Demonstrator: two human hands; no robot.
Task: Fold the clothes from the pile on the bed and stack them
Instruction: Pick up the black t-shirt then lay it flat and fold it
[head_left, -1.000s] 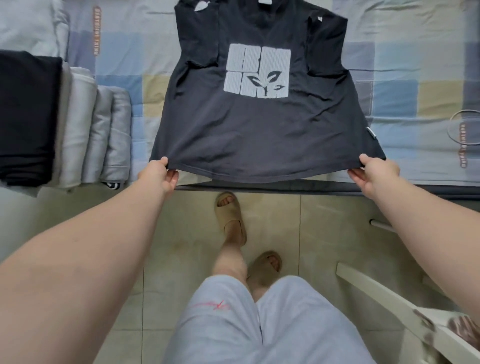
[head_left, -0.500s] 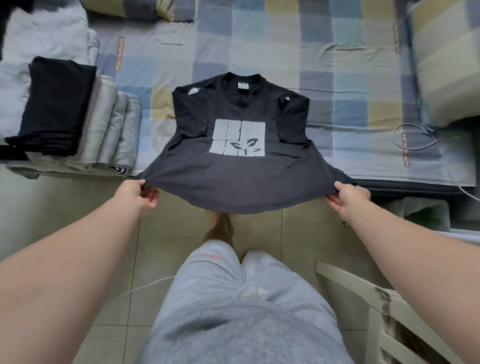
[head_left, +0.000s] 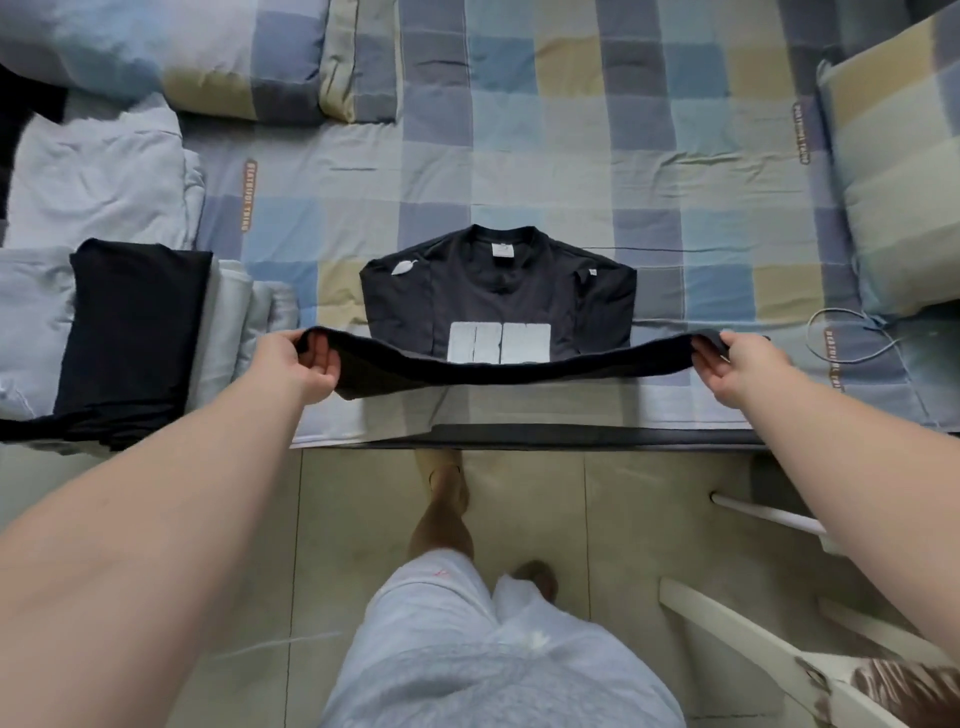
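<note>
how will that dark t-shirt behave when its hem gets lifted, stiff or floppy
Probably floppy: the dark t-shirt sags in the middle between the left hand and right hand gripping its hem corners. Likely light, since a grip at each end carries the raised part. It should drape flat, as its upper half does on the bed.

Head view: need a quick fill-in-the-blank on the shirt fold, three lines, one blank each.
1. The left hand and right hand each grip the shirt by its ____.
2. The folded stack lies on the person's ____ side.
3. The stack's top piece is ____ in colour.

Missing words: hem; left; black.
</note>
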